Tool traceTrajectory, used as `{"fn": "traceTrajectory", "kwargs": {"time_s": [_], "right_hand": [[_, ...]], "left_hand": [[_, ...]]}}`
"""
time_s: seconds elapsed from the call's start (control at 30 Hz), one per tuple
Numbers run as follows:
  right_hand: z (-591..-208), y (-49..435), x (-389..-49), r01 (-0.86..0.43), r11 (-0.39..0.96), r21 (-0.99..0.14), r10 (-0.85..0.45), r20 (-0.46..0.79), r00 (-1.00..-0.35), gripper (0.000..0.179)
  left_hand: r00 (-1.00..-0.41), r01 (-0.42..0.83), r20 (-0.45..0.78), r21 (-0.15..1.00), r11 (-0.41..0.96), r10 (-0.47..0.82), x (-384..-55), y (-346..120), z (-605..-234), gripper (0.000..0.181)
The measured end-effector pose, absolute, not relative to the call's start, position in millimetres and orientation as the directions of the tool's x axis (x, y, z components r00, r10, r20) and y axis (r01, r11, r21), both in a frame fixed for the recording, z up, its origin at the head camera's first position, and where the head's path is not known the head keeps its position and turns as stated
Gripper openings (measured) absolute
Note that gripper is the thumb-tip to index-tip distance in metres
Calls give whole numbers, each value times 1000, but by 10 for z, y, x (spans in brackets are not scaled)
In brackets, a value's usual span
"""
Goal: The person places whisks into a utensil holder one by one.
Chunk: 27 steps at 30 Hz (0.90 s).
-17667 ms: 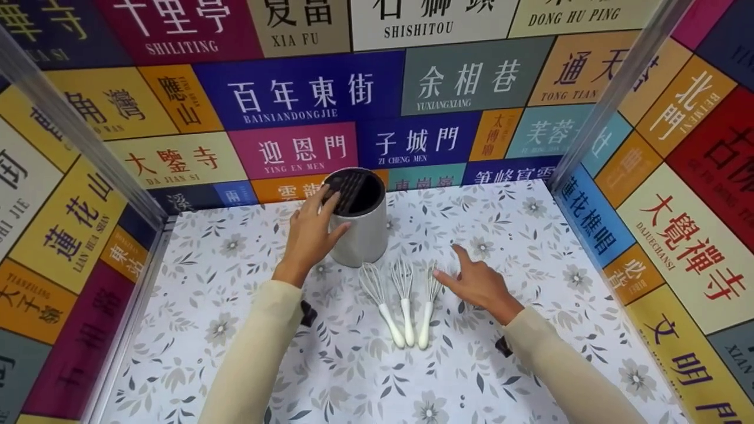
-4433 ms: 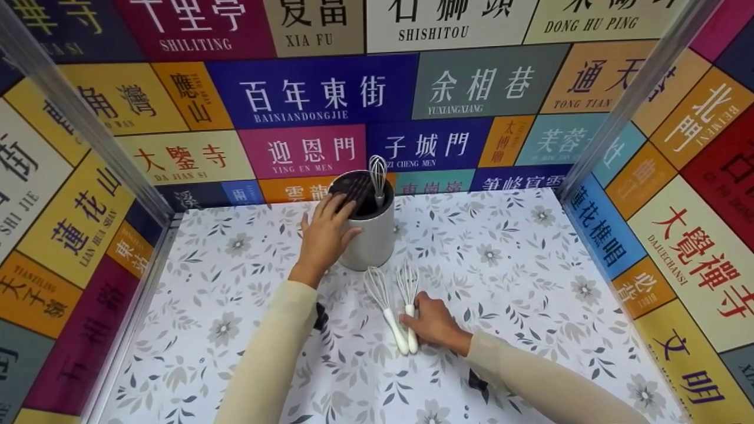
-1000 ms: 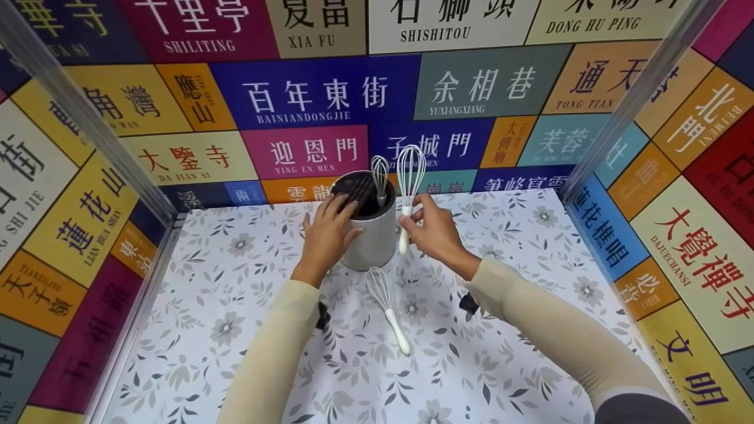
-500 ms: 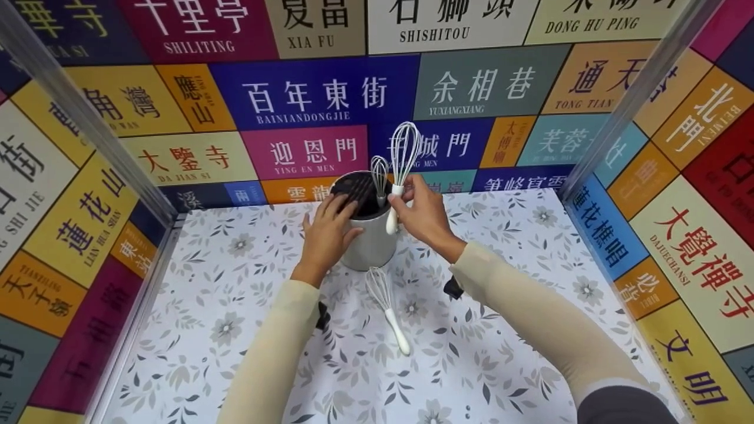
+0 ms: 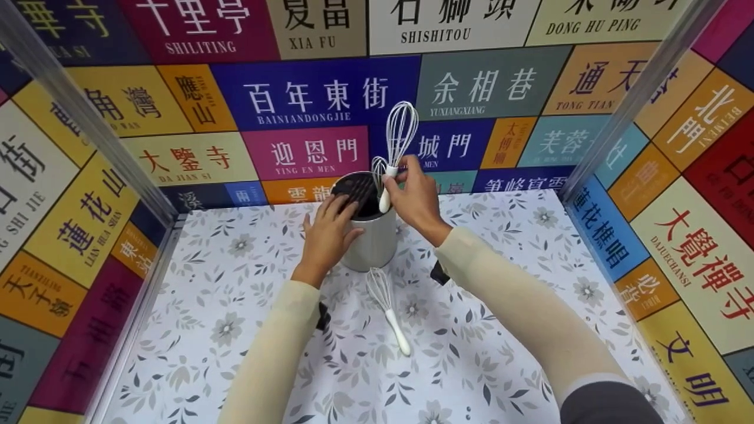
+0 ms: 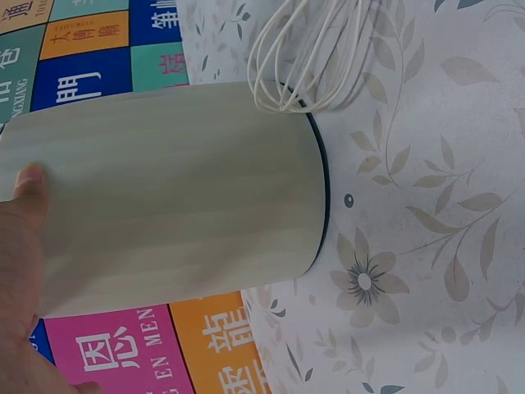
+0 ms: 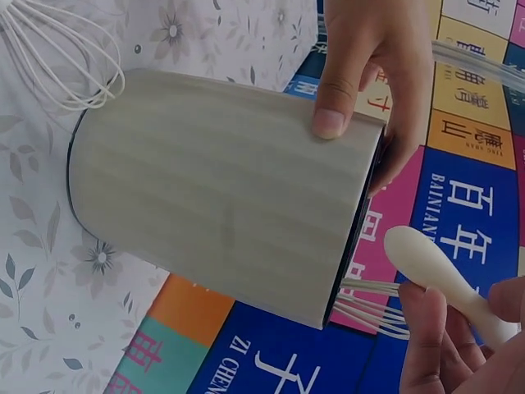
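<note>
A light grey cylindrical utensil holder [image 5: 371, 244] with a dark opening stands upright on the table. My left hand [image 5: 330, 235] holds its rim at the left, fingers over the top edge and thumb against the outer wall. A whisk [image 5: 379, 171] stands inside, wires up. My right hand [image 5: 417, 197] pinches a second whisk [image 5: 402, 132] near the top of its white handle, wires up; the handle's end is over the right side of the opening, outside it in the right wrist view [image 7: 435, 271]. A third whisk [image 5: 392, 318] lies in front of the holder.
The table is covered with a white floral cloth [image 5: 230, 359]. Panels with printed signs [image 5: 312, 88] stand behind and on both sides, with clear corner posts [image 5: 624, 88]. The holder is close to the back panel.
Earlier, three whisks lay on the table; one now stands in the holder. My right hand has lifted another and carried it up and left over the opening. The left hand stays at the rim.
</note>
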State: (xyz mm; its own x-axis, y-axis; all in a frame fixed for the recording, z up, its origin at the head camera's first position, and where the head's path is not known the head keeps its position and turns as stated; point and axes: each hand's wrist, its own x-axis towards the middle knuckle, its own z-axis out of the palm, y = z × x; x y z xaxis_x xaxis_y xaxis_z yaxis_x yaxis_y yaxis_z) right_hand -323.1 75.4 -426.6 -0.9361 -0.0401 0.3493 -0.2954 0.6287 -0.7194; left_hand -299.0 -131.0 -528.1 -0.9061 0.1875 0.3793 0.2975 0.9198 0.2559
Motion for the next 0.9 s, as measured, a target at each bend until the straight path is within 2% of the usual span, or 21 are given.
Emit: {"fn": "traceTrajectory", "kwargs": {"time_s": [0.33,0.9], "right_hand": [[-4366,697,-3334,-260,624,-737,-18,320,-947,38],[-4579,675,-3406,-240,641,-729,-3,310,-951,31]], "left_hand": [[-912,296,367,270,916,186,-2977,-1302,-5273,60],[-918,281,355,261,924,179,-2977,-1303,-5254,60]]}}
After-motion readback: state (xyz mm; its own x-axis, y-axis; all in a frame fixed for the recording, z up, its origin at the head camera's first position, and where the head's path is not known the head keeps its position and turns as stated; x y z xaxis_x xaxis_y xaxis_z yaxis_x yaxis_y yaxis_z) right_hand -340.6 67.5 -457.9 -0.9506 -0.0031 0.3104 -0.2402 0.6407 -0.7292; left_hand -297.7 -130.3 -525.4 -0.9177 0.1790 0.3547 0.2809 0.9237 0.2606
